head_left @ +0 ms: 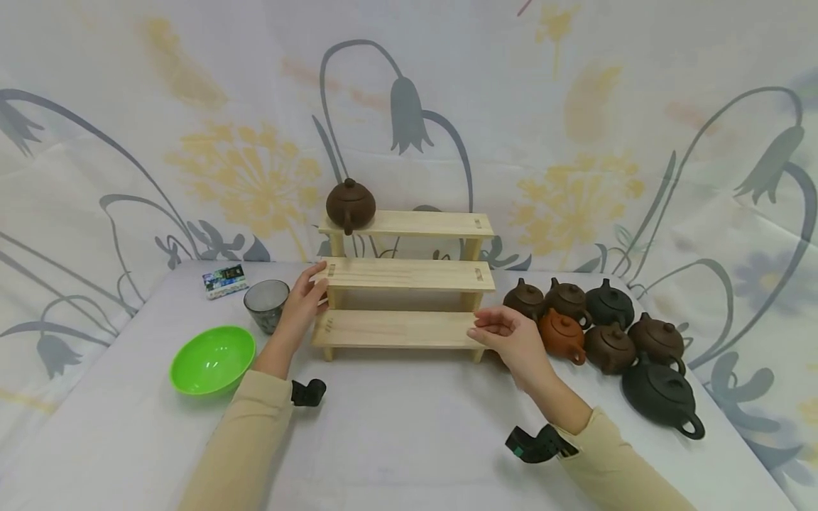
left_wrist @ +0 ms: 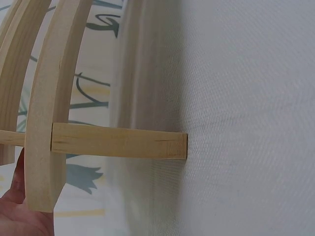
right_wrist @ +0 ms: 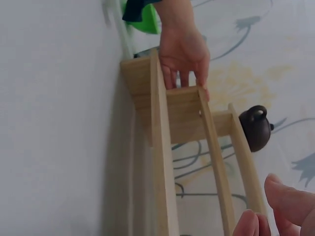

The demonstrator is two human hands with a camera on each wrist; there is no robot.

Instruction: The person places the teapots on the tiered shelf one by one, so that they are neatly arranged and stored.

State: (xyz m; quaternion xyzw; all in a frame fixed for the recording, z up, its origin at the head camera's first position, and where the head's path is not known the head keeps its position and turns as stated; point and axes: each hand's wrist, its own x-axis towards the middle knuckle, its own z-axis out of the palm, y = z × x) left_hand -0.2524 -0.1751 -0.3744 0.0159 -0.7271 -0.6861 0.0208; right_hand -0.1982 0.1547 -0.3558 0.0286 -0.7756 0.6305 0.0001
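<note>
A three-tier wooden shelf (head_left: pixel 409 273) stands against the backdrop, a dark brown teapot (head_left: pixel 350 204) on its top tier's left end. My left hand (head_left: pixel 302 312) grips the left end of the middle board, shown too in the right wrist view, where the hand (right_wrist: pixel 184 51) has fingers beneath that board. Beside the right end of the bottom tier is my right hand (head_left: pixel 511 344); its fingers are loosely bent and nothing shows between them. Close by on the right sit several teapots, including an orange-brown one (head_left: pixel 561 335) and a flat black one (head_left: pixel 661 394).
Left of the shelf are a grey glass cup (head_left: pixel 265 304), a bright green bowl (head_left: pixel 214 360) and a small colourful card or packet (head_left: pixel 225 282). A white cloth (head_left: pixel 409 433) covers the table. Floral fabric (head_left: pixel 498 85) hangs directly behind the shelf.
</note>
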